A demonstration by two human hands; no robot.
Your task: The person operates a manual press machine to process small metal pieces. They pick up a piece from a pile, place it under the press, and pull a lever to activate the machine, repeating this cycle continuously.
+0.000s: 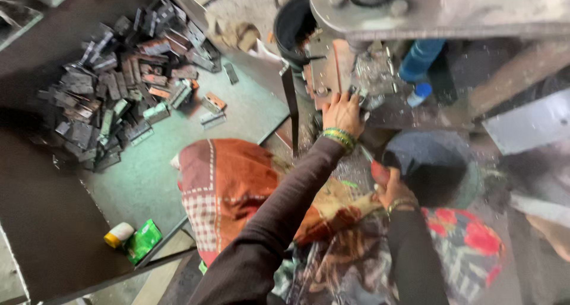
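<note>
The left hand closes on a small grey metal piece at its fingertips. Below it, the right hand grips a red-handled tool

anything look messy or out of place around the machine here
Yes: flat metal pieces lie in a loose heap, a few strays scattered apart. Metal chips litter the surface below the left hand.

Left hand outstretched, right hand seemingly clenched.
</note>
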